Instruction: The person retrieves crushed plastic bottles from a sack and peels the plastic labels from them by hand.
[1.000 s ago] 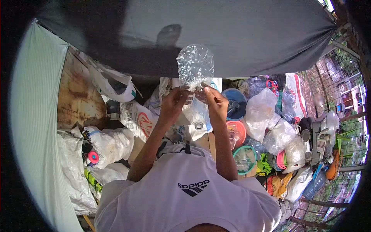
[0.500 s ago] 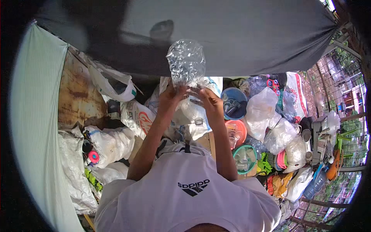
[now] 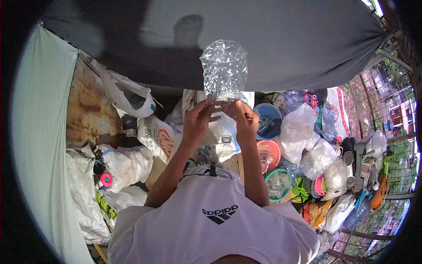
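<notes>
Two bare hands are raised in the upper middle of the frame, one on each side of one clear, crinkled plastic piece with a rounded top [image 3: 224, 68]. The left hand [image 3: 198, 121] pinches its lower left edge and the right hand [image 3: 247, 118] its lower right edge, thumbs near each other but apart. The piece stands upright above the fingers, its upper part against one large dark grey cloth sheet [image 3: 299, 44] spread across the top of the frame.

Just right of centre, three round plastic tubs form a rough column: one blue [image 3: 269, 106], one orange-red [image 3: 277, 152] and one teal green [image 3: 290, 185]. Each holds clear plastic pieces, too jumbled to count. Right of the tubs, at least two pale translucent plastic bags [image 3: 299, 127] bulge among other bundles, and one bluish clear plastic bottle [image 3: 357, 215] lies at the lower right.

Left of the hands leans one white sack with red lettering [image 3: 151, 134]. At the left of the frame are one brown, stained flat panel [image 3: 92, 105] and one pale green striped cloth [image 3: 44, 145]. One white shirt with black lettering [image 3: 220, 242] fills the bottom middle.
</notes>
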Demonstrator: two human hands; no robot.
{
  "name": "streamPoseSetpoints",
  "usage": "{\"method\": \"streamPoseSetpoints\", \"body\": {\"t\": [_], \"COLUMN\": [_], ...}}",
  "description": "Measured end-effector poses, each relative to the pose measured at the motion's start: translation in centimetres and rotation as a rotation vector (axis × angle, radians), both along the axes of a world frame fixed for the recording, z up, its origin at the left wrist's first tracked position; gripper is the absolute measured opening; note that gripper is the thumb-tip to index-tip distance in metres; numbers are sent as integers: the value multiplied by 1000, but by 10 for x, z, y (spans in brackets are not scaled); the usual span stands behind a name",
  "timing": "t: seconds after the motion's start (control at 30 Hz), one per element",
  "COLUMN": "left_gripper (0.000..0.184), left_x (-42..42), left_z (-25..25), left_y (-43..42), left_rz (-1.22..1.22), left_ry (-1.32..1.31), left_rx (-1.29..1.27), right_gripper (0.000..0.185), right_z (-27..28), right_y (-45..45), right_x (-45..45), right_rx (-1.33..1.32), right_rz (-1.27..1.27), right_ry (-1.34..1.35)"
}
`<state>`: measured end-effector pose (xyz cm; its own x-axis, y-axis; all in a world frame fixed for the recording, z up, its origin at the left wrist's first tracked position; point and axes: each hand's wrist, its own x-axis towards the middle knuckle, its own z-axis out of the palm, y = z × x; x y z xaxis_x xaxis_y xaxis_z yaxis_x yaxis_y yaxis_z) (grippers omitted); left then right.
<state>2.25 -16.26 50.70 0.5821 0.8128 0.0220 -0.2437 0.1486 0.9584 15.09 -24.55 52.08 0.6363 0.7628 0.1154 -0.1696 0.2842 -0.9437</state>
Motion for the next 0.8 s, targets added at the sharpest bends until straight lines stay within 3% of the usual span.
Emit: {"method": "streamPoseSetpoints", "body": {"t": [0.1, 0.2, 0.3, 0.4, 0.57, 0.67, 0.8], "left_gripper": [24, 25, 27, 27, 26, 26, 26], "left_x": [-2, -2, -5, -1, -3, -5, -1], "left_z": [0, 3, 11, 14, 23, 3, 13], "left_y": [1, 8, 14, 17, 13, 21, 18], "left_rz": [43, -9, -22, 47, 125, 173, 237], "left_ry": [61, 4, 137, -19, 84, 69, -48], "left_rx": [100, 19, 116, 15, 32, 84, 113], "right_gripper": [34, 33, 30, 27, 27, 30, 36], "right_z": [-5, -12, -15, -20, -18, -12, -20], "right_y": [2, 9, 12, 15, 18, 16, 12], "right_x": [5, 7, 6, 4, -3, -6, -9], "right_rx": [-63, -72, -61, -38, -32, -63, -59], "right_rz": [15, -13, -14, -8, 37, 94, 183], "right_ry": [-44, -95, -62, -185, -19, 20, 111]}}
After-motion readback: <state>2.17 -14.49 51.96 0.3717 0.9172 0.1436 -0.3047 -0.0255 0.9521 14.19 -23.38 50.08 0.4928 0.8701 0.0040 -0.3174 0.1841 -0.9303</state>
